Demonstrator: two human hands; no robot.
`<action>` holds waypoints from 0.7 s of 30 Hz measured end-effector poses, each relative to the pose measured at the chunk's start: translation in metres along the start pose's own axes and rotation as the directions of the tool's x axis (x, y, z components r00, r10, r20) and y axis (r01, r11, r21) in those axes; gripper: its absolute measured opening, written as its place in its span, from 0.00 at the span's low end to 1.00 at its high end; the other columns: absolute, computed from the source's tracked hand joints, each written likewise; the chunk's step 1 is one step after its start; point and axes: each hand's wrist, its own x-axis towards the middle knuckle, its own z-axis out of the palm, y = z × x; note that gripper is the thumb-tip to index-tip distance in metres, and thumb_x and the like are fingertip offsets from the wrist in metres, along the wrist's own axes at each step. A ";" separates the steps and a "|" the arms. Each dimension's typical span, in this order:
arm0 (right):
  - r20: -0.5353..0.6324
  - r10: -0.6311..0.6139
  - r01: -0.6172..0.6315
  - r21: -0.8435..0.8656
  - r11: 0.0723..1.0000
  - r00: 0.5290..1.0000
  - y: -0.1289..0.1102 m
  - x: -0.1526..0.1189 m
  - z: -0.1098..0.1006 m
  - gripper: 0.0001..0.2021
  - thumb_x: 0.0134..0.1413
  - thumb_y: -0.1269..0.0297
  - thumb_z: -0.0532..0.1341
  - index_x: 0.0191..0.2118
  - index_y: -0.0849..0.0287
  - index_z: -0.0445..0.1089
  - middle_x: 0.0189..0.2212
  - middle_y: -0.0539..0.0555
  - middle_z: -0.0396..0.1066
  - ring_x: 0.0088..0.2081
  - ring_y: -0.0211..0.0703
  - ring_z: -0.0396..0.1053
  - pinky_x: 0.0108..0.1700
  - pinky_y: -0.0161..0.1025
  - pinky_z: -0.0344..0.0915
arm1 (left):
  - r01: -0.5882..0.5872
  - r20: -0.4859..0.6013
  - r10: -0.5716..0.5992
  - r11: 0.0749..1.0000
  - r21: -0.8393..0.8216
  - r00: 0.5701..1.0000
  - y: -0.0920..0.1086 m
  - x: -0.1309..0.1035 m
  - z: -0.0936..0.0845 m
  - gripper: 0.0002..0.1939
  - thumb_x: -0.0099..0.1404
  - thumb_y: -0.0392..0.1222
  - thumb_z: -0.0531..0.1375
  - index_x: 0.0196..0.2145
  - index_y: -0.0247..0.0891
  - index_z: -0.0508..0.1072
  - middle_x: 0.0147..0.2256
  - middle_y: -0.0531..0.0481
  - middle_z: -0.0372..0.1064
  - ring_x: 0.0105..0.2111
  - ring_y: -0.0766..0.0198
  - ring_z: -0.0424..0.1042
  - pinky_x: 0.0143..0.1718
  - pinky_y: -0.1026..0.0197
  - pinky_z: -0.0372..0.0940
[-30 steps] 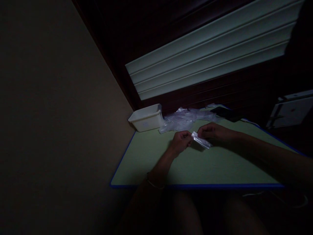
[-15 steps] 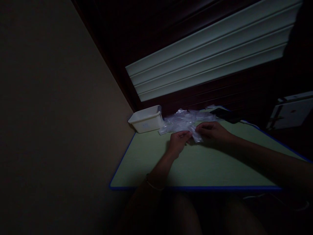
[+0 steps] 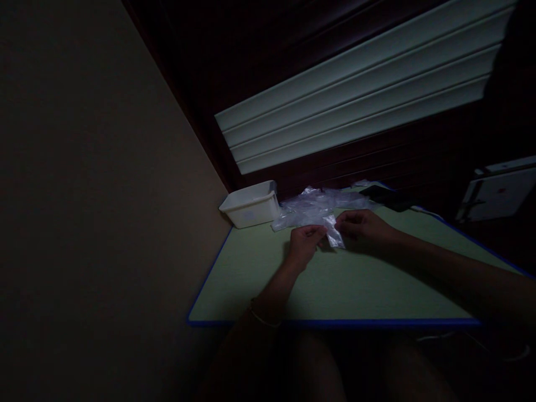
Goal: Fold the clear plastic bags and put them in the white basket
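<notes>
A small clear plastic bag [image 3: 334,234] is stretched between my two hands, above the middle of the table. My left hand [image 3: 306,244] pinches its left edge between thumb and fingers. On the opposite edge, my right hand [image 3: 360,224] is closed in a pinch. Just behind the hands lies a loose pile of clear plastic bags [image 3: 307,205], crumpled and overlapping. Dim light hides whether the held bag contains anything.
A white plastic bin [image 3: 253,213] stands at the table's back left corner. A dark flat object [image 3: 387,196] with a white cable [image 3: 427,212] lies at the back right. The green table [image 3: 251,279] has a blue edge. A wall rises on the left.
The bag between my hands has tilted and catches more light, its lower end slightly lower. Both hands have barely moved and keep their pinch.
</notes>
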 end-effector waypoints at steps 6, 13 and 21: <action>-0.014 0.044 -0.043 0.089 0.995 0.999 0.005 0.001 0.002 0.16 0.39 0.52 0.70 0.28 0.60 0.71 0.18 0.47 0.63 0.19 0.33 0.57 0.22 0.34 0.54 | -0.025 -0.011 0.024 1.000 -0.012 1.000 0.000 0.000 0.000 0.14 0.53 0.47 0.67 0.30 0.32 0.78 0.24 0.48 0.72 0.19 0.71 0.62 0.22 0.65 0.56; -0.007 0.036 -0.036 0.000 0.999 0.999 -0.001 -0.002 0.004 0.16 0.40 0.52 0.70 0.27 0.60 0.72 0.17 0.47 0.64 0.19 0.34 0.58 0.22 0.34 0.54 | 0.036 0.042 -0.031 0.992 -0.118 0.999 0.006 -0.002 0.005 0.21 0.48 0.50 0.70 0.35 0.31 0.78 0.30 0.44 0.75 0.23 0.70 0.67 0.25 0.65 0.61; -0.010 0.050 -0.050 -0.002 0.999 0.999 -0.003 -0.005 0.010 0.17 0.40 0.51 0.69 0.27 0.61 0.72 0.18 0.48 0.64 0.21 0.35 0.59 0.22 0.35 0.55 | 0.040 0.008 -0.040 0.998 -0.057 0.999 -0.003 0.002 0.004 0.17 0.48 0.49 0.69 0.29 0.31 0.76 0.22 0.50 0.70 0.18 0.72 0.63 0.21 0.66 0.55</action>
